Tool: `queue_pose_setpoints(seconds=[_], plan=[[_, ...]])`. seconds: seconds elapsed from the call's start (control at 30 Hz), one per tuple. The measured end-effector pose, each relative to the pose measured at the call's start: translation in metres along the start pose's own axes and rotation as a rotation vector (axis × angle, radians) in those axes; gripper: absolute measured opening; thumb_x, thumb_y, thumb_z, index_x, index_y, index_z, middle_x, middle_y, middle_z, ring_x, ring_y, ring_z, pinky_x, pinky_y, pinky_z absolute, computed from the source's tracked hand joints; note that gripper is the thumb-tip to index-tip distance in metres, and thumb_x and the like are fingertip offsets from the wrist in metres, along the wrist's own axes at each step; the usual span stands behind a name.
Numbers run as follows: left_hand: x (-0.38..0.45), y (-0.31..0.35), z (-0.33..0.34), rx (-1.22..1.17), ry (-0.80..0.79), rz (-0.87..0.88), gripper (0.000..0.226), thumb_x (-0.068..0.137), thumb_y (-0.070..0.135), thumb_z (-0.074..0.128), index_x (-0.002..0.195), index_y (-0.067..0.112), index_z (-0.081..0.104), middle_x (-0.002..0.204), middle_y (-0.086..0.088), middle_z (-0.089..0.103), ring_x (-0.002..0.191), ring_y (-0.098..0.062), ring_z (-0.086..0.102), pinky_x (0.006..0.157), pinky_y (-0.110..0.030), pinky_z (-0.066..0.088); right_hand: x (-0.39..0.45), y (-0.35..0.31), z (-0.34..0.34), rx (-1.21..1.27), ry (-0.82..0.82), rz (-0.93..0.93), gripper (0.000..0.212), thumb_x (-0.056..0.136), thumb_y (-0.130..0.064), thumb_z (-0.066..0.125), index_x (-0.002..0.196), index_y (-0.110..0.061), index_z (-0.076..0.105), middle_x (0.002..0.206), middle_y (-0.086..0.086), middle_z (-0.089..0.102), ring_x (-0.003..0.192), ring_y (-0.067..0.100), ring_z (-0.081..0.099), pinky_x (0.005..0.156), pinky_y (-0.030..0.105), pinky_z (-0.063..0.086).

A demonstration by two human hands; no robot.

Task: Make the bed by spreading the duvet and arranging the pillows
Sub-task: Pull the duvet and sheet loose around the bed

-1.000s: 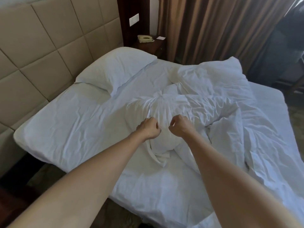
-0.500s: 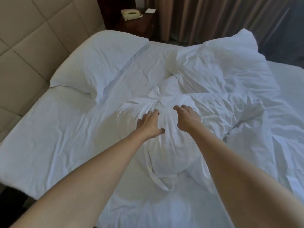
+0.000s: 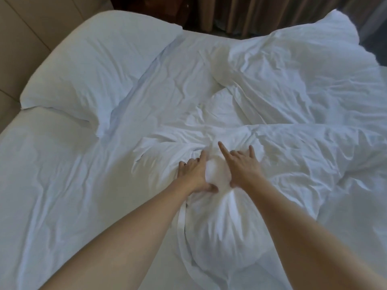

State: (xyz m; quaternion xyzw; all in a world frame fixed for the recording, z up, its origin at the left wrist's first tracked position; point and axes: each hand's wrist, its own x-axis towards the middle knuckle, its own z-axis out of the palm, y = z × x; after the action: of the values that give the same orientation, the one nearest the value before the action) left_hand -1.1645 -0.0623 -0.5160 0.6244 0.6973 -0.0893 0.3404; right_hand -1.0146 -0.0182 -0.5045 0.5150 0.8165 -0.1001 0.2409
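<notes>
A crumpled white duvet (image 3: 293,97) lies bunched over the right half of the bed. In the middle of the bed lies a white pillow (image 3: 226,233), lumpy and lengthwise toward me, partly wrapped in loose cloth. My left hand (image 3: 194,174) rests on the pillow's far end, fingers spread and reaching into the folds. My right hand (image 3: 240,164) lies beside it on the same end, index and little finger stretched out. Another white pillow (image 3: 96,59) lies flat at the head of the bed, far left. The white sheet (image 3: 52,185) is bare on the left.
A padded beige headboard (image 3: 23,32) runs along the left edge. Brown curtains (image 3: 261,11) hang beyond the far side of the bed, with dark furniture (image 3: 146,5) beside them.
Both hands were clenched on the cloth a second ago; the fingers have since opened and slid forward over the pillow's far end. The camera has moved closer and lower over the bed.
</notes>
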Motion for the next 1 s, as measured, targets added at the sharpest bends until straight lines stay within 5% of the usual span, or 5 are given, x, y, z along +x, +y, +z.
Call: queue_pose_setpoints(seconds=[0.1, 0.2, 0.27, 0.77, 1.0], plan=[[0.002, 0.005, 0.015, 0.014, -0.025, 0.051, 0.091, 0.072, 0.049, 0.077, 0.144, 0.019, 0.031, 0.132, -0.007, 0.055, 0.122, -0.027, 0.051, 0.099, -0.038, 0.035, 0.001, -0.004, 0.009, -0.038, -0.007, -0.014, 0.092, 0.08, -0.026, 0.075, 0.151, -0.018, 0.019, 0.121, 0.002, 0.062, 0.119, 0.022, 0.056, 0.116, 0.041, 0.021], [-0.009, 0.006, 0.019, 0.062, -0.047, 0.075, 0.059, 0.085, 0.036, 0.069, 0.133, 0.012, 0.044, 0.128, -0.012, 0.056, 0.114, -0.03, 0.055, 0.086, -0.034, 0.04, -0.006, -0.017, 0.009, -0.071, 0.079, -0.053, 0.031, 0.091, -0.019, 0.063, 0.122, -0.017, 0.055, 0.111, 0.001, 0.067, 0.104, 0.02, 0.064, 0.087, 0.029, 0.043], [-0.026, 0.004, 0.018, 0.095, -0.04, 0.06, 0.049, 0.088, 0.034, 0.065, 0.127, 0.011, 0.047, 0.126, -0.013, 0.056, 0.112, -0.032, 0.055, 0.082, -0.034, 0.041, -0.026, -0.028, 0.005, -0.066, 0.103, -0.061, 0.018, 0.093, -0.014, 0.058, 0.11, -0.018, 0.063, 0.105, 0.001, 0.068, 0.098, 0.02, 0.065, 0.075, 0.028, 0.04], [-0.232, -0.031, -0.045, -0.033, 0.149, -0.039, 0.038, 0.087, 0.033, 0.063, 0.118, 0.015, 0.053, 0.121, -0.007, 0.057, 0.112, -0.03, 0.056, 0.078, -0.033, 0.039, -0.182, -0.13, -0.1, 0.169, 0.272, -0.044, 0.031, 0.087, -0.005, 0.054, 0.115, -0.019, 0.059, 0.109, 0.006, 0.061, 0.103, 0.029, 0.06, 0.078, 0.032, 0.038], [-0.333, -0.054, -0.033, -0.017, 0.213, 0.109, 0.04, 0.083, 0.034, 0.067, 0.115, 0.014, 0.053, 0.115, -0.007, 0.059, 0.107, -0.03, 0.058, 0.077, -0.034, 0.043, -0.283, -0.181, -0.104, 0.212, 0.232, 0.056, 0.05, 0.089, -0.011, 0.053, 0.135, -0.03, 0.052, 0.128, 0.005, 0.056, 0.118, 0.028, 0.054, 0.092, 0.034, 0.042]])
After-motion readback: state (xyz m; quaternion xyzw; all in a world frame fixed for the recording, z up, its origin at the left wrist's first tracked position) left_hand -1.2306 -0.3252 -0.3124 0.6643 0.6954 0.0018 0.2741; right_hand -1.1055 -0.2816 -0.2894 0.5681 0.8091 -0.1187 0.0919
